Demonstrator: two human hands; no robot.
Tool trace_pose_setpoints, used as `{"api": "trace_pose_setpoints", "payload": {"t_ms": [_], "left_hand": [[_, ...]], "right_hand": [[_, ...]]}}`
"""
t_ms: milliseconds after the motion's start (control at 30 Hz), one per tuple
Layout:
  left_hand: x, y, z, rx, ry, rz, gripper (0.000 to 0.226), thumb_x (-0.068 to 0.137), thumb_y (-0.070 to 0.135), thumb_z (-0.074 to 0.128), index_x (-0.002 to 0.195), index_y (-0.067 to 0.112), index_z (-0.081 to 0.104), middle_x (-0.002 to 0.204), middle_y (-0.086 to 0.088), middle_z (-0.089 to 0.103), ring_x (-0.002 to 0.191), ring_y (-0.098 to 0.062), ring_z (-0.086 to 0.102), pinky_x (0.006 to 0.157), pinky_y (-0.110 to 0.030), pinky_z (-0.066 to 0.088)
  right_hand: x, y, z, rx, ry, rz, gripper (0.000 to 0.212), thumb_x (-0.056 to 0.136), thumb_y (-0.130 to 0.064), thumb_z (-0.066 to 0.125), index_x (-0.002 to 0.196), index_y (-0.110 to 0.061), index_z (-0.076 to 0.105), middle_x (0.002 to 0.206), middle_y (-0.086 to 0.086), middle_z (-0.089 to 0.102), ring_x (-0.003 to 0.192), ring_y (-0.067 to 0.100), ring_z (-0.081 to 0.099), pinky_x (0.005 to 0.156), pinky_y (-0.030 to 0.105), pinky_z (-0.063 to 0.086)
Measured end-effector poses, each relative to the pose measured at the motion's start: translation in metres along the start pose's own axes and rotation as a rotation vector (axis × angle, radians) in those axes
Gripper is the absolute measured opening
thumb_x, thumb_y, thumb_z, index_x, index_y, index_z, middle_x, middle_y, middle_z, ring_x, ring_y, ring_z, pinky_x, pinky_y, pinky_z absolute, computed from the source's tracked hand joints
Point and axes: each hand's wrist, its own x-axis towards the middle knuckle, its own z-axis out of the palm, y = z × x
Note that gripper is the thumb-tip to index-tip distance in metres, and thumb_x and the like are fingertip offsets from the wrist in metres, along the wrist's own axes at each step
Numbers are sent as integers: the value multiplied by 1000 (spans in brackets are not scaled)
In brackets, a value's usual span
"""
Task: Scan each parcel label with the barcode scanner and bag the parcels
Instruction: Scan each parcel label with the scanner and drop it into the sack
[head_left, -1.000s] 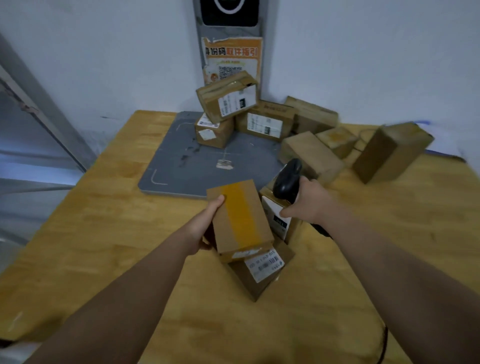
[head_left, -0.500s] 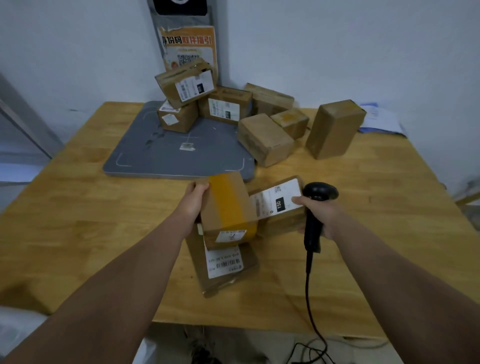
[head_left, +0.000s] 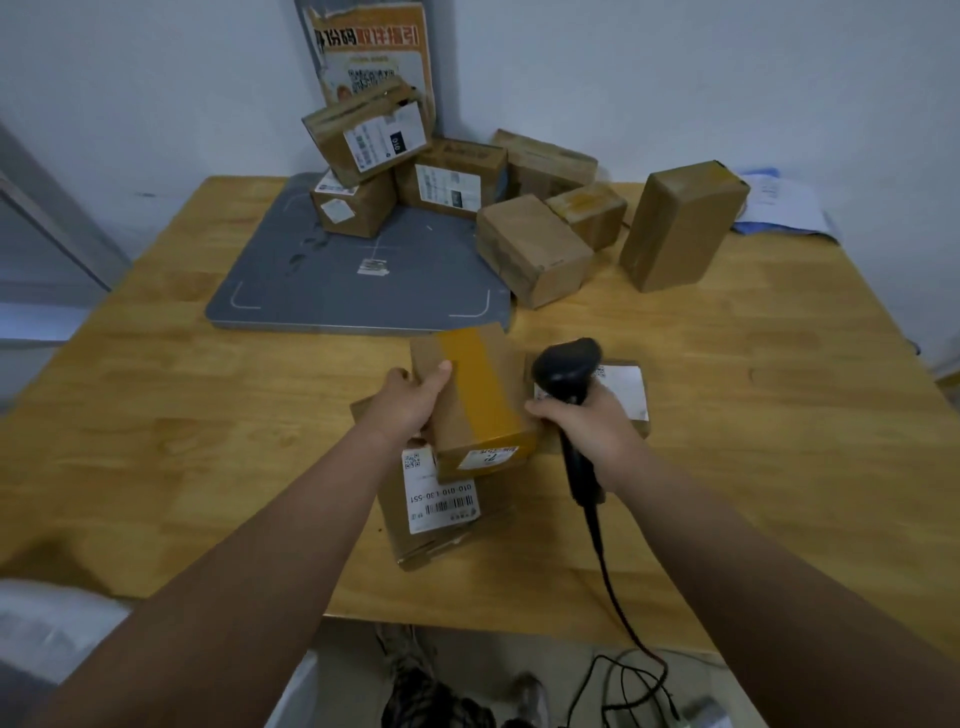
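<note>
Gripping brown cardboard parcel with yellow tape band (head_left: 478, 395) in left hand (head_left: 410, 400), over wooden surface (head_left: 208, 441), long axis pointing away, white label (head_left: 488, 460) on near end; clasping black barcode scanner (head_left: 566, 374) in right hand (head_left: 592, 431), just right of it.

Over the last half second the right hand (head_left: 597, 436) has carried the black handheld barcode scanner (head_left: 566, 369) leftward, from beside the white-labelled brown cardboard parcel (head_left: 626, 387) to over it, hiding much of its label. The scanner's head now sits just beside the yellow-taped brown cardboard box (head_left: 483, 395), and the thumb of the left hand (head_left: 405, 405) now lies on that box's top.
</note>
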Motion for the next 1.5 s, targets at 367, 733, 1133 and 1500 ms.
{"api": "trace_pose_setpoints", "payload": {"t_ms": [367, 733, 1133, 1500], "left_hand": [[-46, -8, -31, -519, -42, 312, 27, 91, -4, 35, 89, 14, 56, 81, 6, 69, 78, -10, 63, 64, -18, 49], [-51, -41, -13, -265, -10, 128, 60, 90, 18, 66, 143, 28, 41, 126, 3, 61, 102, -20, 66, 89, -43, 55], [-46, -21, -15, 700, 179, 464, 63, 92, 53, 50, 149, 32, 30, 145, -9, 39, 135, -32, 34, 107, -45, 35], [-42, 9, -30, 1292, -123, 763, 61, 95, 10, 54, 142, 46, 38, 162, 5, 4, 148, -23, -9, 117, -48, -14]], "right_hand": [[-18, 5, 3, 537, -182, -15, 59, 69, -34, 75, 123, -17, 59, 117, 4, 70, 112, 25, 65, 101, 43, 49], [-32, 35, 28, 330, -156, 50, 51, 76, -28, 79, 123, -21, 61, 110, -2, 73, 107, 18, 64, 95, 41, 49], [-24, 15, 12, 249, -6, -45, 40, 81, -19, 75, 118, -18, 60, 106, -1, 66, 100, 14, 60, 80, 29, 45], [-24, -14, -3, 81, -100, -52, 42, 80, -20, 75, 115, -4, 59, 87, 2, 63, 82, 14, 61, 62, 24, 42]]}}
